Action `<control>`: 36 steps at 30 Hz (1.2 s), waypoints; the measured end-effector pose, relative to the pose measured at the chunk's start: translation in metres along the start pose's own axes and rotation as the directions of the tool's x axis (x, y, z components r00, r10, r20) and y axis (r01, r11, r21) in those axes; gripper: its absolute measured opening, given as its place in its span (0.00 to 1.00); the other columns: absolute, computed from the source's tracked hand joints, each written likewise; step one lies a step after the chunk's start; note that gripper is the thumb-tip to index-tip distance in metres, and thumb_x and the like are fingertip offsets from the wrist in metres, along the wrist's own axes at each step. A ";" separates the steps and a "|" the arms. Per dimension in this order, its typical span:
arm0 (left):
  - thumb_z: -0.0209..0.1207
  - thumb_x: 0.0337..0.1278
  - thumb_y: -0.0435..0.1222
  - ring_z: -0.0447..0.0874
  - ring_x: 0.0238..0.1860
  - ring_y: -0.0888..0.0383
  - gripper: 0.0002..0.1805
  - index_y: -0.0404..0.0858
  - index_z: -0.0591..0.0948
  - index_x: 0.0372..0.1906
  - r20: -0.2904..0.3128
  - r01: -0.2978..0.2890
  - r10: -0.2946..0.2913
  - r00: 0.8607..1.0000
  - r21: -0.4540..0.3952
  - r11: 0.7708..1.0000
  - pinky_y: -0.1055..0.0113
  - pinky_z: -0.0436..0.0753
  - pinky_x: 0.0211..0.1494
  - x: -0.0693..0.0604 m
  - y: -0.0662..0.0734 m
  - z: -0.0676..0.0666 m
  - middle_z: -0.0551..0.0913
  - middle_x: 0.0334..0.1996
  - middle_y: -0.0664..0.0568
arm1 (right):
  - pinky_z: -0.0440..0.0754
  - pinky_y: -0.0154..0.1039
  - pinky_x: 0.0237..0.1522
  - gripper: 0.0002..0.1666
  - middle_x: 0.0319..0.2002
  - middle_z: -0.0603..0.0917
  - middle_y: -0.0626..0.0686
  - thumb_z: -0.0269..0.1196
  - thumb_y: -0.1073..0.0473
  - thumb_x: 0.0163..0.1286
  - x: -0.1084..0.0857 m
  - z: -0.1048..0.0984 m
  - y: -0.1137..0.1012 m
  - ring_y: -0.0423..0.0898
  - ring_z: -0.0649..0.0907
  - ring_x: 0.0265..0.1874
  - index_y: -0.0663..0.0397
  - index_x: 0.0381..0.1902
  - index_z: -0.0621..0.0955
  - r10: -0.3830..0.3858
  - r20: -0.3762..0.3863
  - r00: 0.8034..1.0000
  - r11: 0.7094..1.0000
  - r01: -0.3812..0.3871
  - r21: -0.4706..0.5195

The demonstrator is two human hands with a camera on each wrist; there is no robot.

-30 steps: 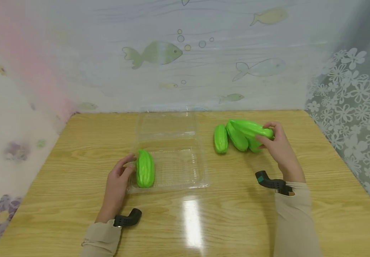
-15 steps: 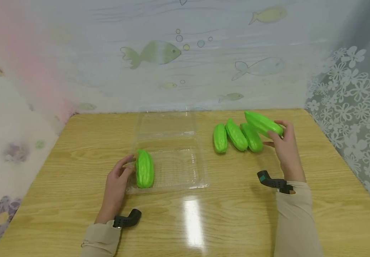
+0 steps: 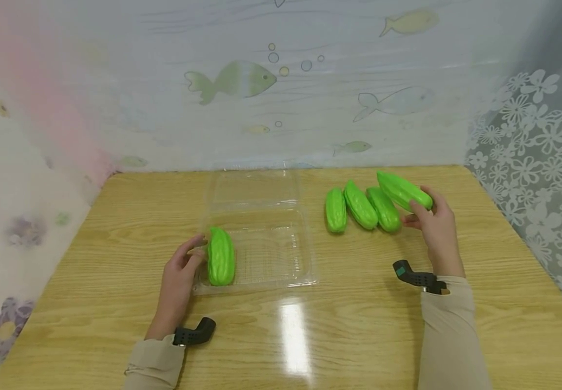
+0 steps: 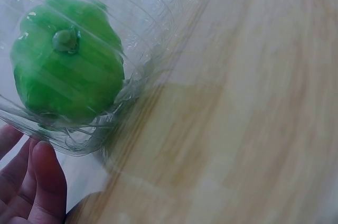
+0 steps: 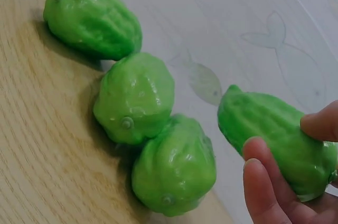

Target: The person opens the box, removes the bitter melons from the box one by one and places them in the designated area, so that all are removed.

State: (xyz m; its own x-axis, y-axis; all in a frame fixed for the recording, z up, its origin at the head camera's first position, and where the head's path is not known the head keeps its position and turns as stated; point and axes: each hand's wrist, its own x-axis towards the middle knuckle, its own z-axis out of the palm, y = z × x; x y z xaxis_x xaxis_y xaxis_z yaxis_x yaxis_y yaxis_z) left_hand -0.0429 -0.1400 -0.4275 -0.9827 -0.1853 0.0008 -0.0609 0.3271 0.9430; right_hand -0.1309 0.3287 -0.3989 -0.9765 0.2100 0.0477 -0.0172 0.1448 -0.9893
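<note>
My left hand (image 3: 177, 273) grips the left rim of a clear plastic clamshell box (image 3: 305, 279) with thumb and fingertips. One green, ridged bitter melon (image 3: 221, 257) lies inside, along the box's left end; the left wrist view shows its stem end (image 4: 64, 40) through the clear wall. Off to the right, my right hand (image 3: 438, 227) holds another bitter melon (image 3: 402, 189) by its rear end, thumb on one side and fingers on the other. That melon's tip points away to the upper left. In the right wrist view it (image 5: 280, 134) is raised apart from the others.
Three more bitter melons lie side by side on the wooden table (image 3: 349, 325): a left one (image 3: 335, 210), a middle one (image 3: 360, 205) and a right one (image 3: 383, 209). The box lid (image 3: 256, 187) is folded back toward the fish-patterned wall covering (image 3: 241, 119).
My right hand has moved right with its bitter melon, off from above the three others, which now show fully. The left hand and the box have stayed put.
</note>
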 end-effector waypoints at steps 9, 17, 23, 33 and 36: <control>0.47 0.62 0.50 0.73 0.46 0.60 0.20 0.54 0.70 0.58 0.004 -0.001 0.001 1.000 -0.006 1.000 0.70 0.68 0.47 0.007 -0.005 0.001 0.72 0.54 0.61 | 0.79 0.38 0.35 0.34 0.63 0.59 0.55 0.58 0.53 0.63 0.026 -0.013 0.047 0.49 0.80 0.42 0.40 0.65 0.60 -0.043 -0.020 0.999 0.992 0.045 0.121; 0.47 0.63 0.47 0.72 0.49 0.60 0.20 0.51 0.70 0.59 0.027 0.006 -0.006 1.000 -0.018 1.000 0.70 0.68 0.49 0.018 0.000 -0.003 0.72 0.55 0.58 | 0.77 0.33 0.39 0.28 0.63 0.59 0.57 0.52 0.50 0.66 0.012 0.003 0.020 0.51 0.76 0.49 0.38 0.64 0.63 0.060 -0.103 0.993 0.989 -0.046 0.137; 0.47 0.62 0.48 0.72 0.49 0.61 0.20 0.54 0.70 0.59 0.046 0.001 0.000 0.999 -0.018 1.000 0.70 0.68 0.49 0.028 -0.004 -0.005 0.72 0.55 0.60 | 0.76 0.32 0.42 0.31 0.66 0.52 0.55 0.50 0.54 0.68 0.008 0.007 0.012 0.50 0.75 0.49 0.40 0.67 0.57 0.109 -0.135 0.985 0.992 -0.099 0.080; 0.46 0.62 0.49 0.73 0.47 0.63 0.19 0.55 0.70 0.58 0.021 -0.008 0.008 1.000 0.010 1.000 0.69 0.67 0.49 0.030 -0.009 -0.004 0.73 0.53 0.62 | 0.69 0.40 0.53 0.32 0.68 0.49 0.55 0.43 0.58 0.68 0.010 0.007 0.019 0.53 0.68 0.55 0.47 0.69 0.51 0.208 -0.146 0.967 0.975 -0.217 -0.046; 0.46 0.63 0.49 0.73 0.48 0.63 0.19 0.55 0.70 0.58 0.027 -0.011 0.011 1.000 0.001 1.000 0.69 0.67 0.50 0.030 -0.008 -0.004 0.73 0.54 0.62 | 0.68 0.37 0.53 0.33 0.68 0.48 0.54 0.44 0.56 0.67 0.011 0.008 0.021 0.52 0.64 0.58 0.46 0.69 0.50 0.224 -0.145 0.964 0.967 -0.238 -0.088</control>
State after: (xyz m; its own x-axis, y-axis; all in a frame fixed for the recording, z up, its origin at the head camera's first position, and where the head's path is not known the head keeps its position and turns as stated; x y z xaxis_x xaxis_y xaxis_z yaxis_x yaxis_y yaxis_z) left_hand -0.0711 -0.1513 -0.4335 -0.9877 -0.1563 0.0019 -0.0504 0.3300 0.9426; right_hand -0.1434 0.3263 -0.4198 -0.9138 0.3752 -0.1557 0.2349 0.1753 -0.9561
